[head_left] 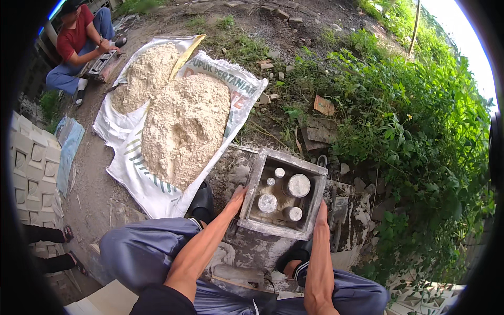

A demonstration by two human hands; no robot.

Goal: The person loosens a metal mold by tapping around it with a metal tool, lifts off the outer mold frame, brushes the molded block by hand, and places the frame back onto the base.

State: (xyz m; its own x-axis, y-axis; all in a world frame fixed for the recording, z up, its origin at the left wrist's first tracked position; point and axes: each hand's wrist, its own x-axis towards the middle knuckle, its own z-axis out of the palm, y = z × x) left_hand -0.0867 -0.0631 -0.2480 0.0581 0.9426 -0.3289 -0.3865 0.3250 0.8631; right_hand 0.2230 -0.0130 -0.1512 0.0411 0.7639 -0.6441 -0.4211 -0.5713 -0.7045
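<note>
Between my knees I hold a square grey mould, its open top facing me. Inside it stand several round pegs of differing width, among them a wide cylinder and two middling ones. My left hand grips the mould's left wall, and my right hand grips the right wall. Most of the fingers are hidden against the sides. Under the mould lies a worn, powder-stained surface.
Pale crumbly powder is heaped on white sacks ahead on the left. Another person sits at the far left, holding a similar frame. Patterned blocks are stacked at left, near someone's feet. Leafy plants fill the right.
</note>
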